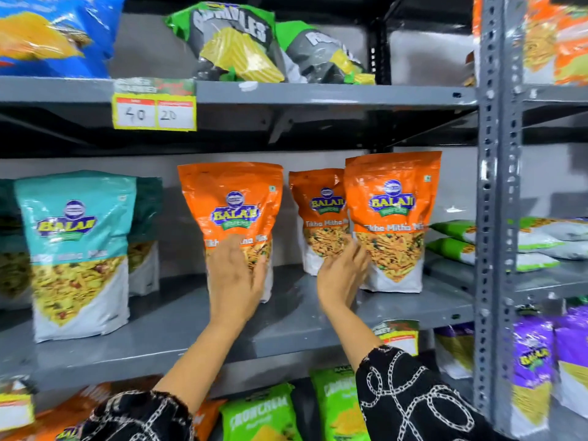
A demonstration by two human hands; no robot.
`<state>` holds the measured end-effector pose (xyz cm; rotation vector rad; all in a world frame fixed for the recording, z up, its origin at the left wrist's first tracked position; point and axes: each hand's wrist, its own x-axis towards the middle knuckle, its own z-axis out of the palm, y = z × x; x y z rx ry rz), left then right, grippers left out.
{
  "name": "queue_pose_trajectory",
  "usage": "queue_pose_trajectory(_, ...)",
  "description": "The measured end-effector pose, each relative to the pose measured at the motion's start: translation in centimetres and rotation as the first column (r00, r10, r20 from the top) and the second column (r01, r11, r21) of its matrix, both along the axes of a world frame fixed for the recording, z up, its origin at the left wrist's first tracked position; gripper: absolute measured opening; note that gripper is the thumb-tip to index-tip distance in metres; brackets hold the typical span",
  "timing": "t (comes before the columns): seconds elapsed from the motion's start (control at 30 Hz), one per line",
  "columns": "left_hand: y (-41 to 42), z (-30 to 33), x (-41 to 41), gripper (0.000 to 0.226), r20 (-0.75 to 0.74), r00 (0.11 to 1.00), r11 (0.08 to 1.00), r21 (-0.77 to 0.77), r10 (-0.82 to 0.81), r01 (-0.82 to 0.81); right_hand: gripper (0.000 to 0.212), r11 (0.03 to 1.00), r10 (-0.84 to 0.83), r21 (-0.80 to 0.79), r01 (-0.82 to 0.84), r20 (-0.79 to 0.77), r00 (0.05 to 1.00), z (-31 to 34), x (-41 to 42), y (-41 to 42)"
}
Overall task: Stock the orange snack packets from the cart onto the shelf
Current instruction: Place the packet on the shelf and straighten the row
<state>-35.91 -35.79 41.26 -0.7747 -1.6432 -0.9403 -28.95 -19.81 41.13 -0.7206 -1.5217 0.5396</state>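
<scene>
Near the shelf (191,332) front edge, an orange packet (234,214) is steadied by the flat, open left hand (237,278), while the right hand (342,275), also open, rests against another packet (393,218), and either could be toppled forward by a careless release.

blurred: teal packet (78,249) lettering | cut off: blue bag (54,33) (top-left)

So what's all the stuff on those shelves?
orange snack packets: three showing, orange, upright on the middle shelf
teal packets: one in front, more behind, middle shelf left
green-and-grey chip bags: two, top shelf
blue bag: one, top left
price tag: one, yellow and red, reads 40 and 20
green bags: two, bottom shelf
purple packets: at least two, right rack
left hand: flat on the left orange packet
right hand: open, beside the right orange packets
</scene>
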Motion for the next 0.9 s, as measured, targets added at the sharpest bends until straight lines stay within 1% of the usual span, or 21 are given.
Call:
queue_pose_trajectory(0.03, 2.1, -0.1, 1.2, 0.043, 0.029, 0.993, 0.989, -0.097, -0.112, 0.114, 0.056, 0.995, -0.099, -0.021, 0.098, -0.057, 0.993, 0.2, 0.8, 1.1)
queue_pose_trajectory(0.07, 4.5, -0.4, 2.2, 0.034, 0.130, 0.967, 0.946, -0.213, -0.220, 0.244, 0.059, 0.988, -0.149, -0.067, 0.142, -0.109, 0.983, 0.4, 1.6, 2.5)
queue_pose_trajectory(0.1, 6.6, -0.8, 2.9, 0.031, 0.292, 0.914, 0.871, -0.323, -0.280, 0.370, 0.061, 0.979, -0.177, -0.129, 0.158, -0.156, 0.972, 0.5, 2.3, 3.7)
queue_pose_trajectory(0.13, 8.8, -1.1, 3.4, 0.036, 0.473, 0.840, 0.775, -0.413, -0.266, 0.478, 0.063, 0.966, -0.203, -0.199, 0.164, -0.196, 0.959, 0.4, 3.0, 5.1)
queue_pose_trajectory(0.17, 10.7, -1.3, 3.5, 0.050, 0.610, 0.774, 0.686, -0.489, -0.172, 0.538, 0.064, 0.946, -0.237, -0.278, 0.169, -0.232, 0.943, 0.4, 3.6, 6.4)
queue_pose_trajectory(0.2, 12.2, -1.3, 3.6, 0.064, 0.682, 0.729, 0.619, -0.550, -0.055, 0.561, 0.063, 0.918, -0.273, -0.360, 0.168, -0.264, 0.925, 0.4, 4.0, 7.5)
queue_pose_trajectory(0.23, 13.7, -1.2, 3.5, 0.074, 0.717, 0.697, 0.590, -0.567, 0.010, 0.575, 0.063, 0.890, -0.293, -0.429, 0.153, -0.282, 0.914, 0.5, 4.2, 8.5)
queue_pose_trajectory(0.3, 15.8, -1.1, 3.4, 0.086, 0.766, 0.641, 0.592, -0.499, -0.040, 0.633, 0.064, 0.877, -0.238, -0.472, 0.091, -0.261, 0.936, 0.4, 4.1, 9.9)
queue_pose_trajectory(0.4, 17.4, -1.1, 3.3, 0.106, 0.844, 0.524, 0.604, -0.358, -0.116, 0.712, 0.062, 0.894, -0.058, -0.448, -0.014, -0.146, 0.988, -0.3, 3.2, 11.3)
queue_pose_trajectory(0.47, 17.3, -1.6, 2.9, 0.109, 0.860, 0.484, 0.635, -0.282, -0.165, 0.719, 0.065, 0.890, 0.091, -0.441, -0.115, -0.076, 0.993, -1.0, 2.5, 11.6)
queue_pose_trajectory(0.53, 16.6, -1.7, 2.6, 0.109, 0.859, 0.459, 0.710, -0.176, -0.228, 0.682, 0.072, 0.877, 0.277, -0.417, -0.237, 0.035, 0.960, -1.3, 1.8, 11.3)
queue_pose_trajectory(0.6, 15.8, -1.6, 2.2, 0.105, 0.841, 0.473, 0.808, -0.076, -0.262, 0.584, 0.080, 0.846, 0.456, -0.373, -0.380, 0.137, 0.880, -1.3, 1.4, 10.3)
queue_pose_trajectory(0.67, 15.5, -1.5, 1.8, 0.082, 0.814, 0.531, 0.877, -0.059, -0.234, 0.477, 0.085, 0.815, 0.561, -0.314, -0.488, 0.211, 0.801, -1.3, 1.3, 9.7)
queue_pose_trajectory(0.7, 15.4, -1.5, 1.7, 0.075, 0.809, 0.551, 0.899, -0.067, -0.205, 0.433, 0.089, 0.806, 0.583, -0.299, -0.512, 0.246, 0.775, -1.4, 1.3, 9.5)
queue_pose_trajectory(0.73, 15.2, -1.4, 1.8, 0.074, 0.815, 0.550, 0.912, -0.065, -0.185, 0.404, 0.094, 0.805, 0.587, -0.293, -0.516, 0.276, 0.761, -1.4, 1.4, 9.4)
queue_pose_trajectory(0.83, 14.6, -1.3, 2.4, 0.087, 0.848, 0.503, 0.922, -0.050, -0.164, 0.384, 0.106, 0.821, 0.568, -0.276, -0.500, 0.304, 0.765, -1.6, 1.7, 9.3)
queue_pose_trajectory(0.9, 14.4, -1.1, 2.5, 0.088, 0.865, 0.478, 0.923, -0.049, -0.152, 0.382, 0.113, 0.825, 0.561, -0.278, -0.492, 0.298, 0.773, -1.5, 1.7, 9.4)
